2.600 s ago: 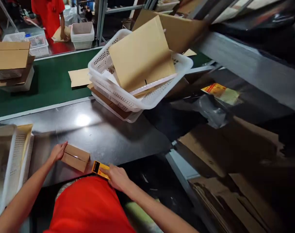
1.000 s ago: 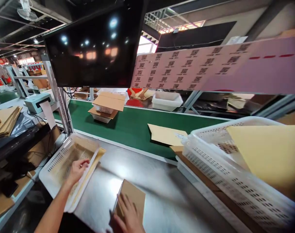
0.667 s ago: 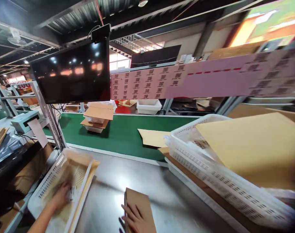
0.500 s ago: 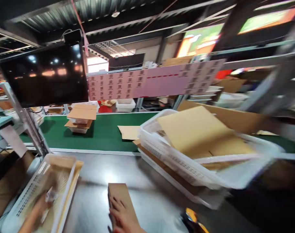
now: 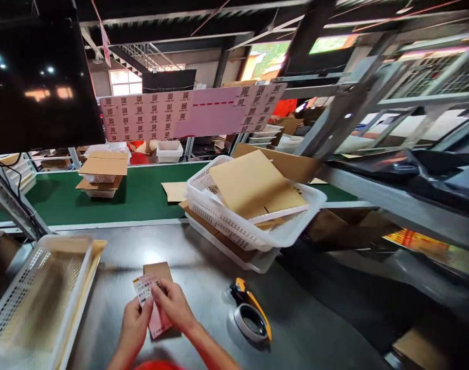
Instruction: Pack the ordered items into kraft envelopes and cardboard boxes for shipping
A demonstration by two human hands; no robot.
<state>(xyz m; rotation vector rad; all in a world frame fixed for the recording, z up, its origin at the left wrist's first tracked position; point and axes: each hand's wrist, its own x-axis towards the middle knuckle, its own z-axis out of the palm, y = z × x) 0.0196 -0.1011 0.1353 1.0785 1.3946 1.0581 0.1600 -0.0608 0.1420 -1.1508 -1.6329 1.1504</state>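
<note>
I hold a small pink label sheet (image 5: 149, 303) in both hands, just above the small cardboard box (image 5: 158, 271) that lies flat on the steel table (image 5: 203, 257). My left hand (image 5: 133, 329) pinches the sheet's lower left edge, fingers closed narrow on it; my right hand (image 5: 172, 304) covers its right side with thumb and fingertips curled onto the paper, as if picking at one sticker. I cannot see whether a label has lifted.

To do this well, I judge I should keep the left pinch steady, peel with the right thumb from a corner at a shallow angle so the sticker does not curl or tear, and keep the sheet over the box so the label lands square.

Right of the box, close by, sits a yellow-handled tape dispenser (image 5: 250, 316) on the same table. Left of the box stands a white perforated basket (image 5: 22, 293) with a tan liner. Beyond the box to the right, stacked white baskets (image 5: 257, 231) hold flat cardboard sheets (image 5: 250, 185). Farther behind the box runs a green conveyor belt (image 5: 142, 192) carrying a basket topped with cardboard (image 5: 102, 172). Above the belt hangs a long pink sheet of printed codes (image 5: 188, 110), and a dark monitor (image 5: 37, 82) hangs at upper left. Metal racking fills the room to the right.
</note>
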